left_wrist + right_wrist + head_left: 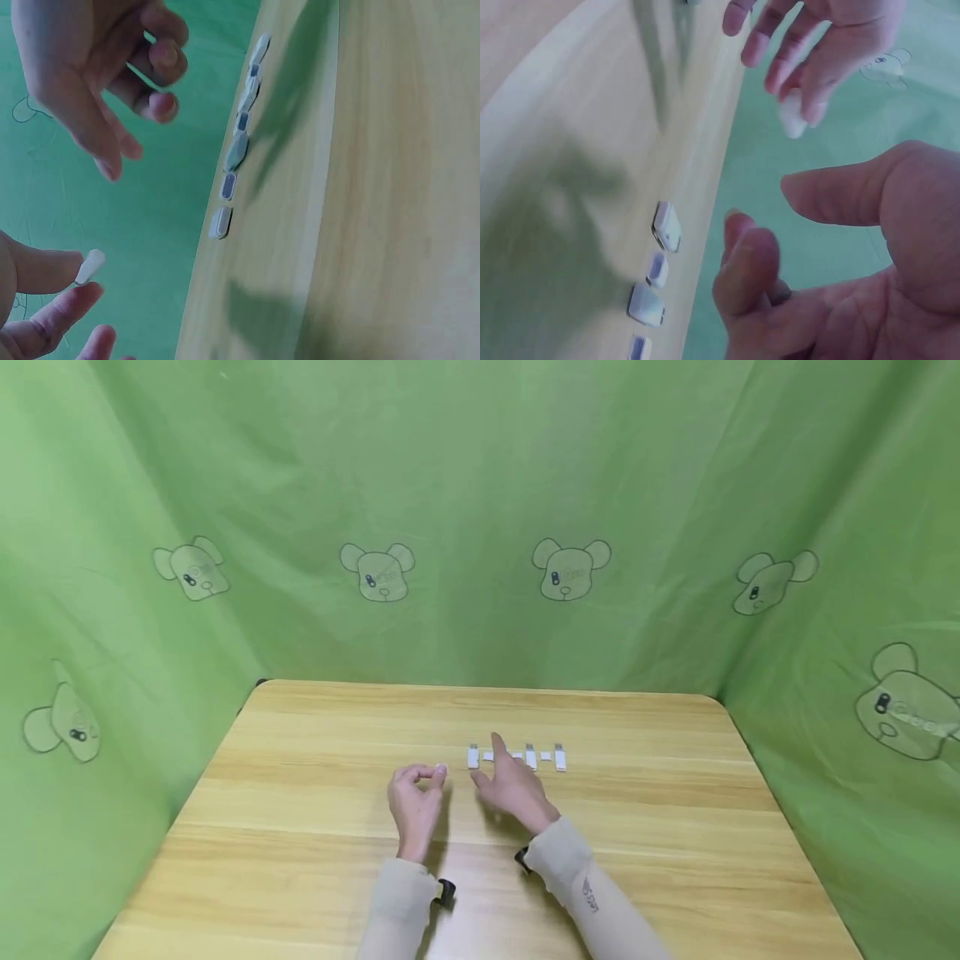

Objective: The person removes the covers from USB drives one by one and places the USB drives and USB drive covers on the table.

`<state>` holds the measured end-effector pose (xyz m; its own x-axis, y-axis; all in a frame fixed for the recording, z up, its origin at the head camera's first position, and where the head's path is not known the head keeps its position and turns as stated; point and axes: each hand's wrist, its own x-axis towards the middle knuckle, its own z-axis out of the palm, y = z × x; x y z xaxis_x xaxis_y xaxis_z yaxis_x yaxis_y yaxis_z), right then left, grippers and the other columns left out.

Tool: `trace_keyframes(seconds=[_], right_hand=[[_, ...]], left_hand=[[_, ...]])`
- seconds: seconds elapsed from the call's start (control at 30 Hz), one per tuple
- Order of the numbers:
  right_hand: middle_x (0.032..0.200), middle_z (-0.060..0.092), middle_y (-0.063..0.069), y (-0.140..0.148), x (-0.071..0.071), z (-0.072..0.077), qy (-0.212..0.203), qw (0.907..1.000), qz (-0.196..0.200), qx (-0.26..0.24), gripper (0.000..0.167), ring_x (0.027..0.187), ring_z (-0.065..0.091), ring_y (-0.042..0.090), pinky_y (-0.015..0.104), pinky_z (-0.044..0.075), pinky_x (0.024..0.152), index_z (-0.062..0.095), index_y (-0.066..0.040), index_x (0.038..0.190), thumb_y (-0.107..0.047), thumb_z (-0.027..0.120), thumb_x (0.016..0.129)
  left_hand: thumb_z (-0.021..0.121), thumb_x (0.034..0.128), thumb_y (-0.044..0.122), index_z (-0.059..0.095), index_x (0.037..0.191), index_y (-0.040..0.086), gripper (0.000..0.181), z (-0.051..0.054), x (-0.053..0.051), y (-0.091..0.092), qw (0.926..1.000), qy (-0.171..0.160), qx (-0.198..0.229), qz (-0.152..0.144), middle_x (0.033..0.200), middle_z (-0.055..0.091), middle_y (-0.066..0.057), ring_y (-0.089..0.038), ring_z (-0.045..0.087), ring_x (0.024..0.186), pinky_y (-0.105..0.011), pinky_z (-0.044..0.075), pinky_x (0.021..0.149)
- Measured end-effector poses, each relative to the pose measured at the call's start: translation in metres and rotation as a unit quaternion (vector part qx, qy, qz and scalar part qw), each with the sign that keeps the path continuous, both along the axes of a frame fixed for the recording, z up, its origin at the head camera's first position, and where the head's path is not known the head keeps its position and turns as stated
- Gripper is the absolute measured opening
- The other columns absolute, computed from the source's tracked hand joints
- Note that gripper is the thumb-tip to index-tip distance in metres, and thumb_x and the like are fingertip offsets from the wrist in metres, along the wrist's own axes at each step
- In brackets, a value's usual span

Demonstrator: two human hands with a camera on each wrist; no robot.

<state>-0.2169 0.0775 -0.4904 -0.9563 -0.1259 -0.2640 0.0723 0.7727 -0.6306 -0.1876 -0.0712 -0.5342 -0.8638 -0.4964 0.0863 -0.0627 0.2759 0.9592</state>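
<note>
My left hand (417, 802) pinches a small white cap-like piece (91, 266) between thumb and fingertip, above the table. In the right wrist view this white piece (792, 114) is blurred. To its right my right hand (516, 789) hovers over the row, index finger pointing forward and thumb apart, holding nothing. White USB sticks with small caps between them lie in a line: a leftmost stick (472, 757), a stick (531, 757), a cap (545, 756) and a rightmost stick (559, 758). In the head view the right hand hides part of the row.
The wooden table (300, 777) has rounded far corners. Green curtains (465, 635) with bear-head prints enclose its back and sides. Dark wrist cameras (446, 893) sit at both cuffs, and both hands cast shadows on the wood.
</note>
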Motion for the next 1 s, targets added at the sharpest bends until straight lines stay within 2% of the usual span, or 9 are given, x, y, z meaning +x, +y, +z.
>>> trace_keyframes(seconds=[0.1, 0.17, 0.27, 0.4, 0.47, 0.57, 0.7, 0.83, 1.0], right_hand=[[0.070, 0.064, 0.010, 0.007, 0.002, 0.002, 0.003, 1.0000, -0.005, -0.006, 0.082, 0.046, 0.049, 0.014, 0.028, 0.042, 0.044, 0.016, -0.012, 0.163, -0.035, 0.063, 0.099], [0.069, 0.063, 0.006, 0.010, 0.004, 0.005, 0.004, 0.9999, -0.006, -0.010, 0.078, 0.049, 0.053, 0.015, 0.030, 0.046, 0.047, 0.022, -0.011, 0.161, -0.035, 0.063, 0.099], [0.077, 0.066, 0.006, 0.015, 0.008, 0.010, 0.004, 0.9997, -0.008, -0.021, 0.072, 0.056, 0.058, 0.016, 0.032, 0.052, 0.054, 0.030, -0.011, 0.159, -0.035, 0.063, 0.099], [0.088, 0.069, 0.005, 0.022, 0.014, 0.019, 0.030, 0.9992, -0.004, -0.026, 0.066, 0.067, 0.062, 0.014, 0.034, 0.056, 0.067, 0.038, -0.009, 0.154, -0.034, 0.064, 0.099], [0.084, 0.068, 0.003, 0.025, 0.017, 0.022, 0.049, 0.9984, 0.001, -0.029, 0.064, 0.067, 0.061, 0.013, 0.033, 0.055, 0.067, 0.041, -0.008, 0.153, -0.032, 0.065, 0.098], [0.072, 0.063, 0.002, 0.029, 0.020, 0.025, 0.065, 0.9971, 0.008, -0.040, 0.063, 0.059, 0.057, 0.014, 0.031, 0.049, 0.058, 0.043, -0.007, 0.151, -0.030, 0.066, 0.098], [0.070, 0.061, 0.002, 0.033, 0.024, 0.029, 0.066, 0.9966, 0.005, -0.049, 0.062, 0.058, 0.055, 0.014, 0.030, 0.048, 0.056, 0.045, -0.006, 0.150, -0.030, 0.066, 0.098], [0.079, 0.065, 0.002, 0.038, 0.028, 0.033, 0.062, 0.9970, 0.000, -0.046, 0.060, 0.065, 0.058, 0.014, 0.029, 0.050, 0.060, 0.049, -0.004, 0.147, -0.032, 0.067, 0.097], [0.084, 0.066, 0.002, 0.044, 0.037, 0.037, 0.079, 0.9963, 0.003, -0.034, 0.052, 0.071, 0.058, 0.012, 0.028, 0.049, 0.067, 0.057, -0.002, 0.140, -0.030, 0.068, 0.097]], left_hand=[[0.081, 0.0840, 0.015, 0.075, 0.080, 0.002, 0.015, 0.001, -0.006, 0.003, 0.9998, -0.004, -0.019, -0.005, 0.111, 0.069, -0.019, -0.040, 0.059, 0.113, -0.059, 0.041, 0.104], [0.081, 0.0832, 0.015, 0.075, 0.080, 0.002, 0.015, -0.001, -0.010, 0.004, 0.9994, -0.010, -0.034, -0.007, 0.111, 0.069, -0.019, -0.040, 0.058, 0.113, -0.059, 0.040, 0.104], [0.082, 0.0828, 0.015, 0.075, 0.080, 0.002, 0.015, -0.005, -0.019, 0.005, 0.9985, -0.021, -0.050, -0.009, 0.109, 0.069, -0.019, -0.039, 0.058, 0.111, -0.058, 0.039, 0.104], [0.081, 0.0833, 0.014, 0.077, 0.079, 0.003, 0.012, -0.013, -0.032, 0.007, 0.9961, -0.037, -0.079, -0.007, 0.102, 0.075, -0.016, -0.036, 0.061, 0.104, -0.056, 0.039, 0.103], [0.081, 0.0835, 0.013, 0.077, 0.078, 0.004, 0.012, -0.017, -0.039, 0.008, 0.9943, -0.048, -0.095, -0.005, 0.097, 0.077, -0.015, -0.034, 0.061, 0.098, -0.054, 0.040, 0.101], [0.081, 0.0835, 0.016, 0.078, 0.076, 0.006, 0.013, -0.018, -0.045, 0.010, 0.9905, -0.069, -0.119, -0.004, 0.093, 0.077, -0.014, -0.032, 0.059, 0.093, -0.050, 0.041, 0.095], [0.081, 0.0845, 0.021, 0.078, 0.077, 0.009, 0.015, -0.012, -0.050, 0.013, 0.9814, -0.105, -0.160, -0.008, 0.088, 0.077, -0.011, -0.032, 0.059, 0.088, -0.048, 0.042, 0.089], [0.080, 0.0858, 0.024, 0.076, 0.077, 0.009, 0.017, -0.009, -0.053, 0.017, 0.9737, -0.137, -0.182, -0.011, 0.090, 0.075, -0.010, -0.031, 0.058, 0.093, -0.049, 0.042, 0.091], [0.080, 0.0860, 0.025, 0.073, 0.074, 0.008, 0.022, -0.012, -0.057, 0.022, 0.9699, -0.144, -0.196, -0.003, 0.098, 0.070, -0.012, -0.031, 0.053, 0.100, -0.051, 0.037, 0.095]])
